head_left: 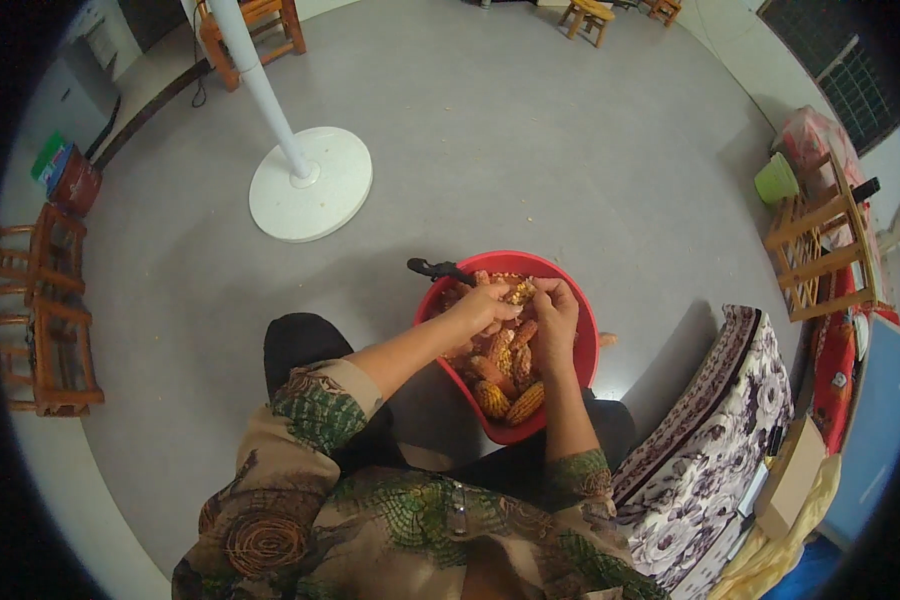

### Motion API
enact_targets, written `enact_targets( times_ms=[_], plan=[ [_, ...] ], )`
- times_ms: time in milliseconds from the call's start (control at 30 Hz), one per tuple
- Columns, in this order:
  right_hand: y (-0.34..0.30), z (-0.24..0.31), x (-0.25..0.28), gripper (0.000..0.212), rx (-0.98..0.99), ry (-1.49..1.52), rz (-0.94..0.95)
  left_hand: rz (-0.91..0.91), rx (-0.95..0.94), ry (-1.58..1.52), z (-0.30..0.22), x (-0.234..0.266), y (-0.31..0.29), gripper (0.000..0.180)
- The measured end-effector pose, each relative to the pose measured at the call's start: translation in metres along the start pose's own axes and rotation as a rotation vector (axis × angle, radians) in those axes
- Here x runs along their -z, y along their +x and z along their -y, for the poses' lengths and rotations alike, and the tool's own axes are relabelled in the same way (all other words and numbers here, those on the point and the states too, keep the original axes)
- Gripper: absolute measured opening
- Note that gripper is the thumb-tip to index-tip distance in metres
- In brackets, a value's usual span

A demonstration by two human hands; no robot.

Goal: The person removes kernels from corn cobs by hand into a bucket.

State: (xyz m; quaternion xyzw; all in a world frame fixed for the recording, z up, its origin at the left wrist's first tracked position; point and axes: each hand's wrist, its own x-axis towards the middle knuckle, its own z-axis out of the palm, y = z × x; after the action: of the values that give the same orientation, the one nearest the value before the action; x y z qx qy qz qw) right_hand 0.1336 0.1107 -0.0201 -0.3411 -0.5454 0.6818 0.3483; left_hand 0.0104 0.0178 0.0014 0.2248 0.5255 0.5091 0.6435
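Observation:
A red plastic basin (591, 340) sits on the floor between my knees. It holds yellow corn ears (526, 403), reddish, mostly bare cobs (490, 371) and loose kernels. My left hand (482, 312) is closed round a partly stripped corn cob (519, 293) above the basin. My right hand (557, 306) has its fingers curled at the right end of that same cob, against the kernels; its fingertips are partly hidden. Across the basin's far left rim lies a black-handled tool (440, 269), its other end out of sight among the cobs.
A white round base with a pole (311, 184) stands ahead to the left. Cloth with a flower pattern (705, 450) hangs close on my right. Wooden chairs (62, 350) line the left wall; another wooden chair (820, 250) is at the right. A cob piece (608, 340) lies outside the basin.

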Motion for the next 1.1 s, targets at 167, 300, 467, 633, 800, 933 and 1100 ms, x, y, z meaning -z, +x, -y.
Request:
enact_targets(
  times_ms=[167, 300, 467, 633, 800, 933, 1100],
  plan=[
    [0.004, -0.004, 0.005, 0.009, 0.045, -0.05, 0.009, -0.009, -0.128, 0.046, 0.004, 0.0, 0.006, 0.037],
    [-0.001, 0.011, -0.004, 0.017, -0.092, 0.028, -0.012, -0.275, -0.431, 0.347, 0.021, 0.005, 0.017, 0.045],
    [-0.007, 0.025, -0.01, 0.023, -0.205, -0.087, 0.047, -0.261, -0.414, 0.344, 0.019, 0.006, 0.018, 0.044],
    [-0.004, 0.013, -0.008, 0.024, -0.134, 0.048, 0.075, -0.302, -0.369, 0.412, 0.014, 0.004, 0.013, 0.043],
    [-0.004, 0.012, -0.005, 0.018, -0.024, -0.156, 0.086, -0.276, -0.426, 0.378, 0.021, 0.005, 0.015, 0.041],
    [-0.008, 0.026, -0.014, 0.017, 0.209, -0.918, 0.068, -0.333, -0.513, 0.371, 0.02, 0.002, 0.011, 0.032],
    [0.001, 0.0, 0.009, 0.015, 0.125, -0.761, 0.144, -0.266, -0.459, 0.603, -0.001, 0.0, 0.0, 0.033]
  ],
)
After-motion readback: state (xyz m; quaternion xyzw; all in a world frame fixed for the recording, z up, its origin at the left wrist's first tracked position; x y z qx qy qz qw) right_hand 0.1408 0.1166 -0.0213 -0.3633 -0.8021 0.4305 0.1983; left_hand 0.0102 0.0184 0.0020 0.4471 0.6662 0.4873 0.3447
